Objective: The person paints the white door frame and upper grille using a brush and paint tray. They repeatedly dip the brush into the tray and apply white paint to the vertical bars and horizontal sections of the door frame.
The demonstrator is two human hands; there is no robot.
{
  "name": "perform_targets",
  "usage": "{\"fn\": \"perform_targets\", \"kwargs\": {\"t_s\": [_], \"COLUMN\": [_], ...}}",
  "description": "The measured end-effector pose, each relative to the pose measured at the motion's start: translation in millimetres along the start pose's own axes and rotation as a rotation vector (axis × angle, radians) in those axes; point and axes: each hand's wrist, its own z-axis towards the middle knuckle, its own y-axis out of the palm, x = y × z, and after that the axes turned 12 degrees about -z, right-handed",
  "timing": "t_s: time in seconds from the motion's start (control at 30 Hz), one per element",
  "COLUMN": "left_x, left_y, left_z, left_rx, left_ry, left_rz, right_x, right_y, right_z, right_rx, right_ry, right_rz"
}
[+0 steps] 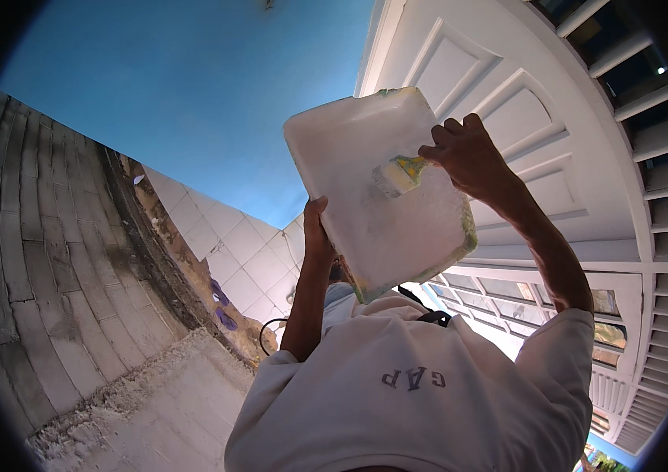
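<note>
In front of my chest I hold up a white paint tray (404,244), tilted, with its rim smeared green and yellow. My left hand (318,230) grips the tray's left edge, the thumb lying on top and the other fingers hidden behind it. A paintbrush (401,175) with a paint-stained yellow and green body is in my right hand (463,153), fingers closed round its handle end. The pale bristles point left over the tray's inside; I cannot tell whether they touch it. A whitish coating covers the tray's inner surface.
A white panelled door (518,106) stands to the right, beside white slatted bars (648,102). Beyond the tray is a blue surface (192,118). At left lie grey paving (51,236), a rough broken edge and pale tiles (224,228). Purple sandals (226,318) rest near the tiles.
</note>
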Motion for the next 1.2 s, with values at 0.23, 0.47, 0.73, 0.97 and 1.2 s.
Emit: {"fn": "perform_targets", "kwargs": {"t_s": [0.23,0.47,0.73,0.97,1.2], "left_x": [-1,1,-9,-17,-9], "left_y": [6,5,-9,-29,-32], "left_z": [-2,-14,-9,4,6], "left_rx": [-0.186,-0.173,-0.07,0.019,-0.003], "left_ry": [-0.045,-0.06,0.025,0.072,0.166], "left_rz": [-0.042,0.006,-0.078,-0.028,-0.127], "right_x": [-20,-10,0,2,15], "right_y": [0,30,22,33,46], "right_z": [33,76,31,-26,-55], "right_rx": [0.143,0.081,-0.246,-0.348,-0.07], "right_ry": [-0.208,-0.138,0.028,0.096,0.66], "right_rz": [0.128,0.15,0.121,0.616,1.864]}}
